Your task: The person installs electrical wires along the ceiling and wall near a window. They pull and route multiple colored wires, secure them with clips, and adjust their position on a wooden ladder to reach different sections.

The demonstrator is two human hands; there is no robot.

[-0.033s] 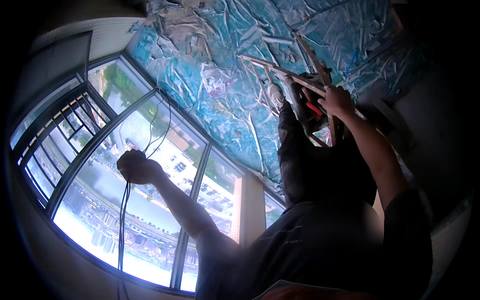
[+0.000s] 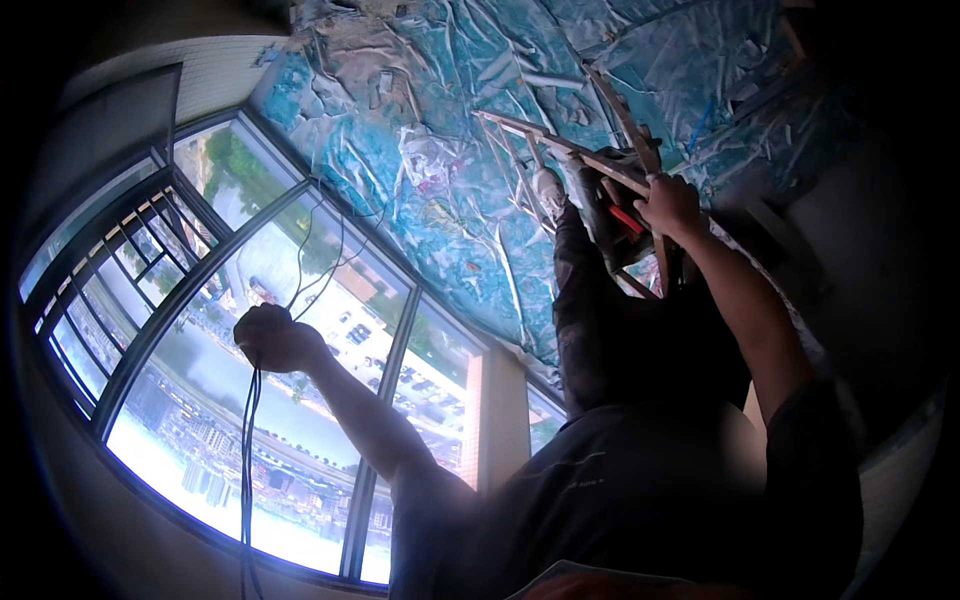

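Note:
My left hand (image 2: 272,338) is closed in a fist around several thin dark wires (image 2: 248,450), held out in front of the window. From the fist the wires run down to the lower edge of the picture, and thinner loose ends (image 2: 340,262) curve out above it. My right hand (image 2: 670,208) grips the wooden rail of a ladder (image 2: 602,160). One of my feet, in a pale dusty shoe (image 2: 549,190), is at the ladder; the other is partly hidden. Something red (image 2: 627,219) shows between the ladder's parts, its kind unclear.
A large window with a dark frame (image 2: 392,345) fills the left side, and a city lies far below it. Black railing bars (image 2: 125,265) stand at far left. Crumpled blue sheeting (image 2: 455,265) with whitish debris covers the floor. The right side is dark.
The loose wire ends above my left fist have swung slightly, and the lower lengths have shifted a little to the right. Both hands keep their grips.

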